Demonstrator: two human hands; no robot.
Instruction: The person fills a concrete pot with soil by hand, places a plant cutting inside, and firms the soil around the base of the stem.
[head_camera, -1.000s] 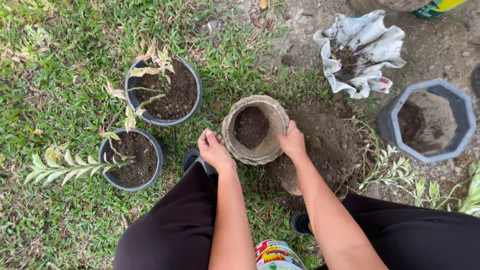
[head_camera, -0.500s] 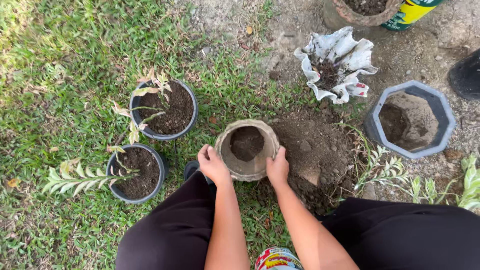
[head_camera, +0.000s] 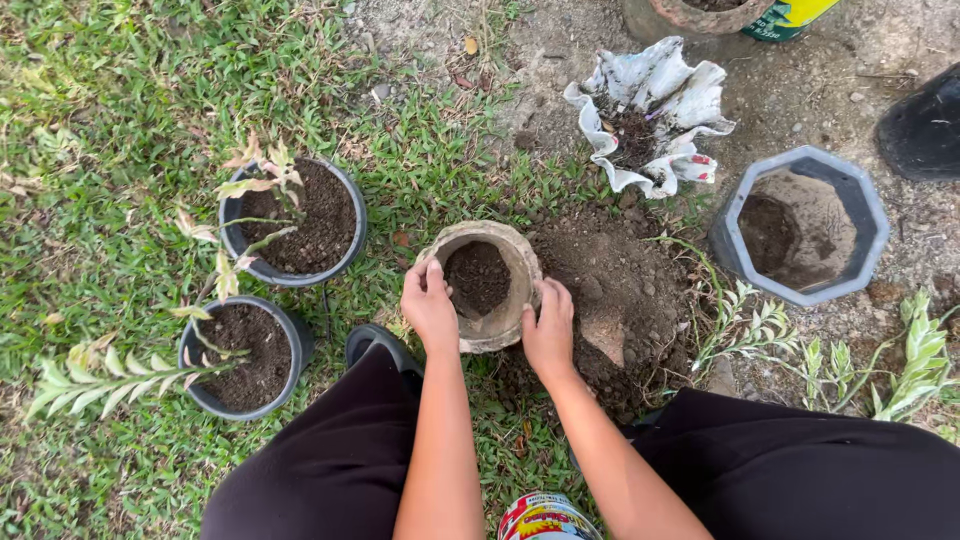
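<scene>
My left hand (head_camera: 430, 308) and right hand (head_camera: 549, 330) grip the clay pot (head_camera: 482, 285) part-filled with soil, beside a dirt mound (head_camera: 620, 290) on grass (head_camera: 90, 150).

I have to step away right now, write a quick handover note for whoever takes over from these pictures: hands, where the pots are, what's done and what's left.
Left hand: gripping the left rim of the tan clay pot.
Right hand: on the pot's right side, fingers wrapped on the wall.
The clay pot stands on the ground at the edge of a loose soil pile, partly filled with dark soil, no plant in it.
Done: two round black pots on the grass to the left hold soil and small variegated plants.
Left: the grey octagonal pot at right holds only some soil; uprooted variegated plants lie beside it.
</scene>
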